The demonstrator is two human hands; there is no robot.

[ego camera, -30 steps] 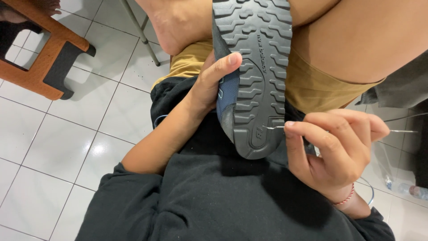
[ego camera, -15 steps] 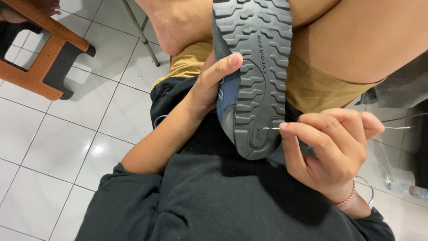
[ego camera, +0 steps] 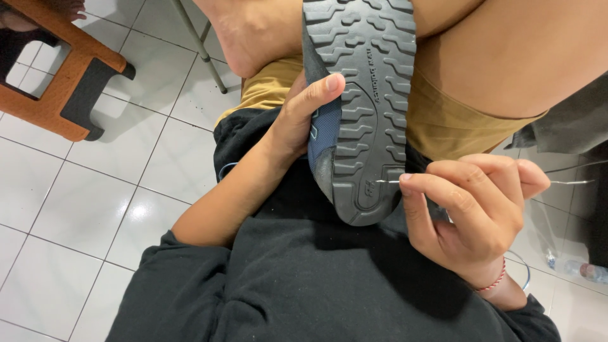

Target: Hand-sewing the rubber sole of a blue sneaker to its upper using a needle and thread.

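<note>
A blue sneaker with a grey treaded sole (ego camera: 364,101) rests sole-up on my lap, above my mustard shorts (ego camera: 443,123). My left hand (ego camera: 304,117) grips its left side, thumb lying across the sole's edge. My right hand (ego camera: 472,212) pinches a thin metal needle (ego camera: 387,181) whose tip touches the right edge of the sole near the heel. A fine thread (ego camera: 570,182) runs off to the right from my fingers. A red string bracelet sits on my right wrist.
White floor tiles (ego camera: 88,209) lie to the left. An orange wooden stool (ego camera: 60,82) stands at the upper left, a thin metal chair leg (ego camera: 202,47) beside it. A plastic bottle (ego camera: 579,269) lies at the lower right. My black sweater fills the foreground.
My right hand has shifted slightly left, bringing the needle closer against the sole's edge. The left hand and the shoe have stayed still.
</note>
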